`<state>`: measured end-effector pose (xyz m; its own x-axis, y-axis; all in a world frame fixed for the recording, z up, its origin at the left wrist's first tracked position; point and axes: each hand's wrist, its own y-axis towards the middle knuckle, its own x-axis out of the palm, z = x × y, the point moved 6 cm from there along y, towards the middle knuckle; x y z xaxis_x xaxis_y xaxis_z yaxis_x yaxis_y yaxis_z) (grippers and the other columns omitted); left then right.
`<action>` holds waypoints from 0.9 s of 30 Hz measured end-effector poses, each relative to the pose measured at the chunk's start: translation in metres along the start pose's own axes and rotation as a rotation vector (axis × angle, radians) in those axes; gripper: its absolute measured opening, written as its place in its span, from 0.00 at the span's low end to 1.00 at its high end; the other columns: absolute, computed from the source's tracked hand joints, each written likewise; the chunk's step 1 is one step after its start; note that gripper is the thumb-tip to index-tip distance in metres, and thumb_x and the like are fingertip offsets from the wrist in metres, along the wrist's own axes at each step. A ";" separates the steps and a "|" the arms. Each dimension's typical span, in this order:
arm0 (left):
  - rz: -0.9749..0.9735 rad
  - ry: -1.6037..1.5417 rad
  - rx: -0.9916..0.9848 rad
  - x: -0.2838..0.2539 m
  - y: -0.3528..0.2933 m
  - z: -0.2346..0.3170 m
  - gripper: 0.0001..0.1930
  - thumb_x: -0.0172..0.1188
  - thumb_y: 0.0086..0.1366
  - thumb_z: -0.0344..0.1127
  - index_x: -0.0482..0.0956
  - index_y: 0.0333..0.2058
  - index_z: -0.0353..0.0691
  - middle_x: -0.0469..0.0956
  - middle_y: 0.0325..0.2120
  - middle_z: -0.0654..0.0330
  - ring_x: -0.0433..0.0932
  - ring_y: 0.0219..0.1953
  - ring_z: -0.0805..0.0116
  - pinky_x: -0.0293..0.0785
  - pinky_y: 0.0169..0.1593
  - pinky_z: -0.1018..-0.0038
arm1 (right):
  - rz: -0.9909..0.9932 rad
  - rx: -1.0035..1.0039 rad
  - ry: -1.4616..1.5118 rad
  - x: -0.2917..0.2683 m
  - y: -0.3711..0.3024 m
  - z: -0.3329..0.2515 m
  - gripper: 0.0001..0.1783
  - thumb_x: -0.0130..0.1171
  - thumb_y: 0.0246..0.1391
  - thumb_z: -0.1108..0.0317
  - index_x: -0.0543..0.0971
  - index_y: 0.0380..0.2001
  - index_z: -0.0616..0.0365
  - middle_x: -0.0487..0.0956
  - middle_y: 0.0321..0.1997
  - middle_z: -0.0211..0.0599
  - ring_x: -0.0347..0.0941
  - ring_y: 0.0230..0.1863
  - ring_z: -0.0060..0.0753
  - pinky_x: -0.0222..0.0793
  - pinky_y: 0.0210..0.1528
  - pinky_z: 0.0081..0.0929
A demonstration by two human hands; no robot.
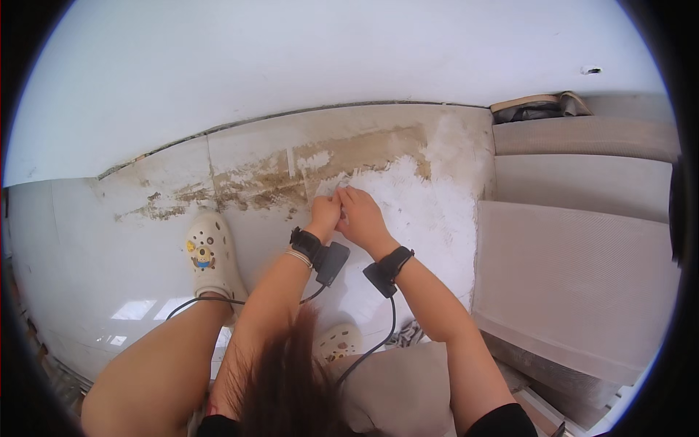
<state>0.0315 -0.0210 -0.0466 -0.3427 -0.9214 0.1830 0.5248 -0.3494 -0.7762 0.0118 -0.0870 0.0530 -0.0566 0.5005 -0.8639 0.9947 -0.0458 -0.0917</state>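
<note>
Small pale piece (342, 182): at the fingertips, mid-view, just over or against the floor at the lower edge of the brown residue (371, 151). Outline blurred; kind not determinable.

Grip: left hand (325, 215) and right hand (364, 218) meet over it, fingers curled in with little gap. The piece appears pinched between them, but which hand bears it, and how fully each is closed, cannot be told. Likely reason for two hands: a piece this small leaves little to hold, and paired fingertips would steady it.

Forearms converge from the lower edge, presumably to centre the hands before the body. A black wrist strap with a boxy black module sits on each wrist, left (306, 245) and right (395, 266); the modules lie on the inner sides, off the fingers. Black cable (394, 313) trails back from the right module, away from the fingertips.

White smeared patch (422, 200) spreads right of the hands. Cream clog (212, 255), with charms, is planted left of them; second clog (339, 342) rests nearer the body. Judged: a wide stance for balance while bent low. Striped cloth (405, 335) lies beside the second clog. Tiled steps (575, 277) bound the right side.
</note>
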 end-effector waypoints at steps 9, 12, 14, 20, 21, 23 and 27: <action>-0.066 0.090 -0.057 0.007 -0.025 -0.006 0.19 0.43 0.58 0.45 0.69 0.19 0.35 0.66 0.14 0.64 0.63 0.14 0.78 0.58 0.14 0.80 | 0.108 0.105 0.145 -0.006 -0.024 0.003 0.28 0.58 0.28 0.66 0.67 0.40 0.61 0.66 0.43 0.46 0.61 0.45 0.47 0.58 0.46 0.34; -0.065 0.074 0.024 0.008 -0.004 0.010 0.20 0.43 0.57 0.45 0.71 0.18 0.33 0.68 0.12 0.62 0.66 0.15 0.75 0.60 0.16 0.79 | 0.273 0.071 0.171 -0.013 -0.011 0.007 0.24 0.53 0.28 0.72 0.68 0.37 0.64 0.67 0.37 0.45 0.62 0.41 0.46 0.59 0.44 0.34; -0.049 0.058 0.013 0.013 0.000 0.013 0.20 0.43 0.58 0.44 0.72 0.19 0.33 0.68 0.13 0.62 0.66 0.15 0.76 0.61 0.17 0.79 | 0.301 0.095 0.166 -0.012 -0.007 0.014 0.24 0.52 0.28 0.73 0.68 0.37 0.63 0.67 0.38 0.45 0.61 0.44 0.46 0.57 0.47 0.34; 0.071 0.115 0.137 0.002 -0.005 -0.020 0.20 0.42 0.59 0.43 0.72 0.22 0.29 0.70 0.16 0.61 0.67 0.19 0.78 0.63 0.21 0.80 | 0.311 0.113 0.252 0.006 -0.031 0.008 0.25 0.52 0.31 0.74 0.66 0.41 0.61 0.66 0.44 0.44 0.61 0.47 0.44 0.56 0.50 0.34; 0.116 0.106 0.179 0.001 -0.010 -0.020 0.21 0.42 0.59 0.43 0.72 0.23 0.28 0.71 0.17 0.61 0.67 0.20 0.79 0.63 0.22 0.80 | 0.323 0.131 0.261 0.007 -0.033 0.010 0.25 0.52 0.31 0.74 0.66 0.41 0.61 0.66 0.44 0.44 0.61 0.47 0.44 0.56 0.50 0.34; 0.094 0.082 0.195 0.006 -0.005 -0.015 0.21 0.43 0.59 0.43 0.72 0.23 0.28 0.71 0.17 0.61 0.67 0.20 0.79 0.63 0.23 0.80 | 0.334 0.144 0.211 0.008 -0.036 0.010 0.25 0.51 0.32 0.76 0.66 0.41 0.61 0.66 0.45 0.43 0.61 0.47 0.43 0.55 0.51 0.35; -0.013 -0.052 0.117 0.014 0.002 0.010 0.21 0.42 0.59 0.43 0.72 0.24 0.26 0.71 0.17 0.60 0.67 0.19 0.77 0.64 0.23 0.80 | 0.413 0.196 0.146 0.000 -0.020 0.016 0.26 0.51 0.32 0.75 0.65 0.42 0.59 0.67 0.44 0.40 0.63 0.45 0.38 0.57 0.48 0.32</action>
<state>0.0355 -0.0359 -0.0397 -0.3111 -0.9232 0.2258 0.6090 -0.3760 -0.6983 -0.0095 -0.1001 0.0473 0.3665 0.5220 -0.7702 0.8958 -0.4216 0.1406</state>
